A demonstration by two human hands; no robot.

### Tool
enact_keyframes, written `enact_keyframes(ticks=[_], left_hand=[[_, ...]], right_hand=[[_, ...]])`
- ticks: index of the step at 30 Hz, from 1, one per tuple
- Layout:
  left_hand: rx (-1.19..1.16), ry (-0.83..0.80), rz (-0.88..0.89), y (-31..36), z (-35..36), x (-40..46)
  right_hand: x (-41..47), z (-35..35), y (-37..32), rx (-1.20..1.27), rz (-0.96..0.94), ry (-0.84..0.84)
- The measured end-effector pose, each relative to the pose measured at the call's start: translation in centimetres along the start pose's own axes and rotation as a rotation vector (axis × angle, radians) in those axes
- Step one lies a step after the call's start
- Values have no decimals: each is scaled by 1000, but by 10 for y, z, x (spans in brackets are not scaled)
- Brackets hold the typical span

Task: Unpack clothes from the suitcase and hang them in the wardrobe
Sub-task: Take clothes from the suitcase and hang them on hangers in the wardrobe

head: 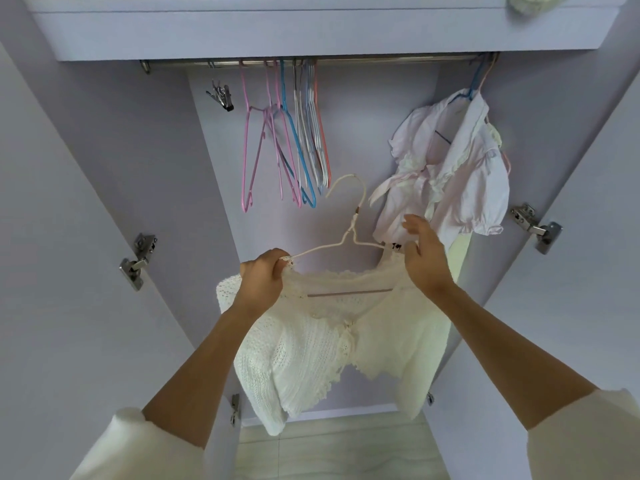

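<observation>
A cream knitted top (332,344) hangs on a white wire hanger (349,216) that I hold up inside the open wardrobe. My left hand (261,277) pinches the top's left shoulder together with the hanger's arm. At the right shoulder, my right hand (424,256) holds the knit by the hanger's other end. The hanger's hook points up, well below the metal rail (363,60). On the rail at the right hangs a pale pink blouse (450,171) on a blue hanger. The suitcase is out of sight.
Several empty pink, blue and white hangers (294,140) hang at the rail's left-middle, with a metal clip (221,95) further left. A shelf (311,26) runs above the rail. Both wardrobe doors stand open, hinges (138,259) on the side walls. Pale floor (332,448) shows below.
</observation>
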State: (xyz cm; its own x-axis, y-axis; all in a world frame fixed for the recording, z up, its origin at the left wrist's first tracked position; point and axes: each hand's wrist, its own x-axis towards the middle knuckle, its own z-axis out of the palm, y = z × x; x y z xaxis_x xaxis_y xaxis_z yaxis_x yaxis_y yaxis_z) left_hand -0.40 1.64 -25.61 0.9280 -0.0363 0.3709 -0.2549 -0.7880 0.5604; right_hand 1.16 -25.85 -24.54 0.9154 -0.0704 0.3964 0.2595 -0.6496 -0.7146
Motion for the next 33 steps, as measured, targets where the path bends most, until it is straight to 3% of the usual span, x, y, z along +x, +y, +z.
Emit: enact_keyframes(ticks=[2, 4, 7, 9, 12, 15, 18, 21, 24, 27, 30, 33], left_hand=[[-25, 32, -26, -1, -5, 0], [-39, 52, -19, 2, -7, 0], [-54, 106, -53, 7, -5, -1], [-37, 170, -172, 4, 0, -3], [-64, 247, -364, -9, 2, -12], [-322, 187, -491, -22, 3, -21], [-581, 68, -507, -25, 8, -27], [-292, 45, -492, -31, 8, -24], [-110, 214, -398, -33, -1, -18], [-3, 307, -423, -35, -8, -3], [101, 226, -480, -26, -6, 5], [108, 117, -371, -16, 4, 6]], right_hand=[[-4, -7, 19, -348, 36, -185], [-7, -6, 29, -463, -6, -274], [-12, -1, 24, -377, -65, -59], [-13, 1, 24, -374, -60, 78], [-15, 1, 29, -376, -65, 146], [-19, 0, 32, -349, -49, 188], [-20, -2, 35, -313, -12, 240], [-20, -9, 41, -382, -8, 273], [-23, -19, 51, -472, -32, 253], [-28, -24, 62, -543, -120, 199], [-29, -25, 60, -512, -169, 147], [-27, -20, 50, -438, -154, 136]])
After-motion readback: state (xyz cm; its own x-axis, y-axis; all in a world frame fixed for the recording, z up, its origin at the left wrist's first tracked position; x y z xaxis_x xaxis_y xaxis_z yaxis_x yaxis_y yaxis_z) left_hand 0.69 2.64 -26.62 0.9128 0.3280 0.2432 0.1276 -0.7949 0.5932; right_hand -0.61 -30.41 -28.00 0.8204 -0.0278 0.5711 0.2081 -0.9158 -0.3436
